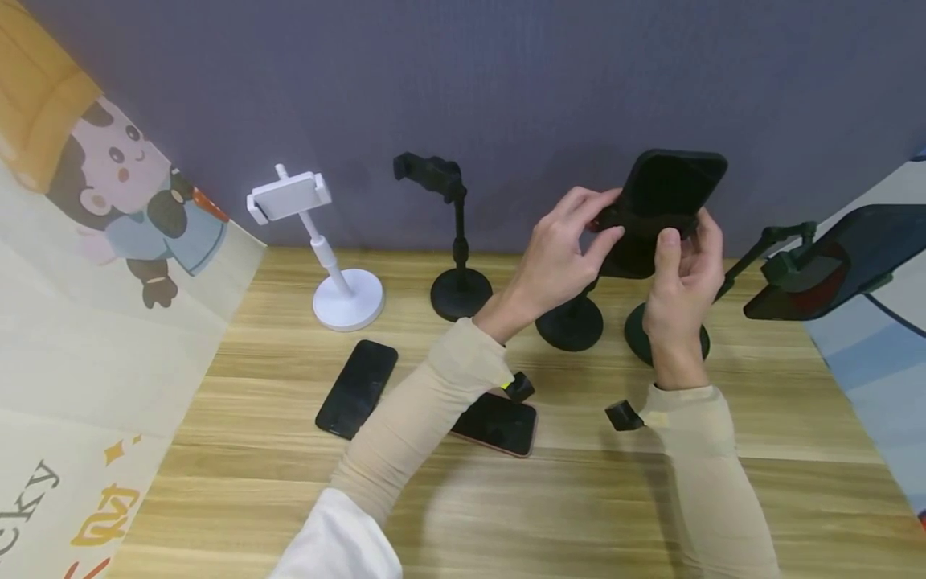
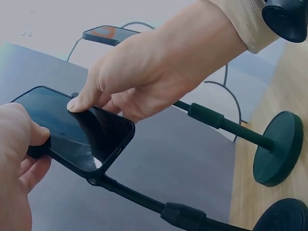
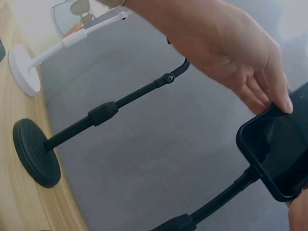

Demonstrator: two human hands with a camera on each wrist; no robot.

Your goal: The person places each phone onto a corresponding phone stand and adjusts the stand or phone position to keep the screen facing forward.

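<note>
A black smartphone [image 1: 674, 186] is at the top of a black phone stand [image 1: 571, 323], its dark screen facing up and toward me. My left hand [image 1: 567, 245] pinches the phone's left edge between thumb and fingers. On the opposite edge, my right hand [image 1: 683, 285] grips it with the thumb over the front and the fingers behind. In the left wrist view, the stand's pole [image 2: 139, 196] runs up to the phone's lower corner. The clamp behind the phone is hidden, so how it bears on the phone cannot be told.
Left stand a white phone stand [image 1: 347, 299] and another black stand [image 1: 460, 293]. A dark green stand [image 1: 635, 334] at right bears a phone [image 1: 861, 257]. Two phones lie on the wooden table: one [image 1: 358, 388] at left, one [image 1: 502, 425] partly under my left forearm. A grey panel [image 1: 506, 80] rises behind.
</note>
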